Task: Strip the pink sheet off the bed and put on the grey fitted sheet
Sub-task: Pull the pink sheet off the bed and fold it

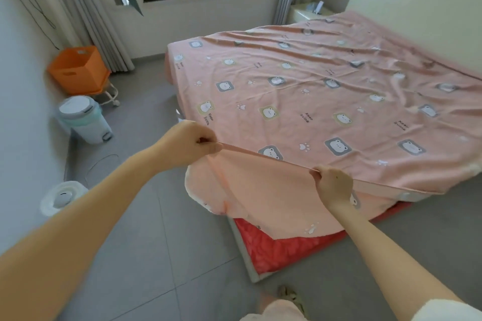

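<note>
Hands (187, 143) (333, 185) grip pink sheet (313, 86) printed "Keep living".

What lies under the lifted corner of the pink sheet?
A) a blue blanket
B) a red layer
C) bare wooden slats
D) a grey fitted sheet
B: the left hand and right hand pinch the edge of the pink sheet and hold it up, and a red layer shows beneath at the near corner.

Bare forearms (86, 219), white fleecy sleeve (450, 311), pale pink garment (277, 310)
</note>
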A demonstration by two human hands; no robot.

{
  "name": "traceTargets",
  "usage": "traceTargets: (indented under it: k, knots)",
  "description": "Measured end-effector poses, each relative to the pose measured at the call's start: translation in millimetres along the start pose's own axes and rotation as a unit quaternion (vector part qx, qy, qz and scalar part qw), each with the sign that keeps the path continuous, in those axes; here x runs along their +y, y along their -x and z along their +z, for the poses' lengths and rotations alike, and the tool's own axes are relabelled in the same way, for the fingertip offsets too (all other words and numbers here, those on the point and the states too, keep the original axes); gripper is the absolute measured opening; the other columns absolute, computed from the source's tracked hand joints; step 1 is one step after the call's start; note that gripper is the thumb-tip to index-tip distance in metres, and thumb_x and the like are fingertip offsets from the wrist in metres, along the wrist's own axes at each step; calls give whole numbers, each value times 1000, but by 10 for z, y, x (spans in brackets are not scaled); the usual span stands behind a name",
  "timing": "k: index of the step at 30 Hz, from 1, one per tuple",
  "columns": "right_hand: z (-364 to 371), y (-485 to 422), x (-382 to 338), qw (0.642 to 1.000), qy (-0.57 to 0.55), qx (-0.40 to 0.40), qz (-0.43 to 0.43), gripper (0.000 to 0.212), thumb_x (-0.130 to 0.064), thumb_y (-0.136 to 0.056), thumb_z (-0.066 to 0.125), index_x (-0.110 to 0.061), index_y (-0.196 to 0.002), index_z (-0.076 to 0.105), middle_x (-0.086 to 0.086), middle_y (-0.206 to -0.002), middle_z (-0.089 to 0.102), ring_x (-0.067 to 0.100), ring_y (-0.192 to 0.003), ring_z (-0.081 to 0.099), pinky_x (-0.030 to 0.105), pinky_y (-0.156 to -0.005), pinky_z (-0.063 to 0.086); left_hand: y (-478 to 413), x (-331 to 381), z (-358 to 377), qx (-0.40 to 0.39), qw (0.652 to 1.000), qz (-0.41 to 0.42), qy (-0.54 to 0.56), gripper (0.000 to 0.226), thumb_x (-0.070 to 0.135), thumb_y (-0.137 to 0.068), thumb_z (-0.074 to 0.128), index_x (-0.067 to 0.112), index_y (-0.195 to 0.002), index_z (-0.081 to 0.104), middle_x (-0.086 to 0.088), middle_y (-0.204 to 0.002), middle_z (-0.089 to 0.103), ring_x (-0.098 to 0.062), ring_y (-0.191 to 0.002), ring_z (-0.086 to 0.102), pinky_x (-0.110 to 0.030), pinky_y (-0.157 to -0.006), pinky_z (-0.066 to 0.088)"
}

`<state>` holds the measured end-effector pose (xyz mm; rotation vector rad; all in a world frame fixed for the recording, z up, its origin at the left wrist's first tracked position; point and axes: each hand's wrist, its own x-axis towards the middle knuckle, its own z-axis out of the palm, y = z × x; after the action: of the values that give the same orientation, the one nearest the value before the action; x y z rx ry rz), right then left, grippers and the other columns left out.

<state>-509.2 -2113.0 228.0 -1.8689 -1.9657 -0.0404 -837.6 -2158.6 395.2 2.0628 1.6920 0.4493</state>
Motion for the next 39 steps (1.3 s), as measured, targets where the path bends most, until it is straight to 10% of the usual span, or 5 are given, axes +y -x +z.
traceTargets:
  k: [12,19,32,39]
  knots:
    - [-375,-1599,-871,985,-8,173,15,8,-13,-79,72,-5,-78,74,14,-68,68,36,-65,61,39,-69,42,-379,-1502,-1075,217,974,-43,45,21,14,-89,62,10,-69,66,-10,-62,59,-25,-64,50,-29,-61,33]
    - [377,-3091,-1719,990,87,108,15,12,7,-68,63,-3,-62,66,14,-61,61,34,-67,57,37,-69,37,-1090,-2540,-1446,335,936,-95,42,22,10,-91,58,4,-72,67,-10,-64,61,-24,-65,53,-29,-58,35]
    - [1456,-5280,-3258,996,-56,69,2,19,-8,-92,50,1,-93,66,25,-86,66,40,-81,61,39,-68,43,-2622,-4788,-2197,319,891,-301,119,20,20,-94,54,6,-97,68,-9,-99,65,-26,-95,55,-35,-80,40]
    - [1936,-6418,-3978,994,-59,81,-40,20,-7,-90,52,7,-95,67,27,-93,66,39,-89,59,38,-75,39,-3659,-5957,-2980,260,951,-170,-2,24,26,-96,52,11,-96,70,-2,-89,64,-22,-83,54,-34,-75,43]
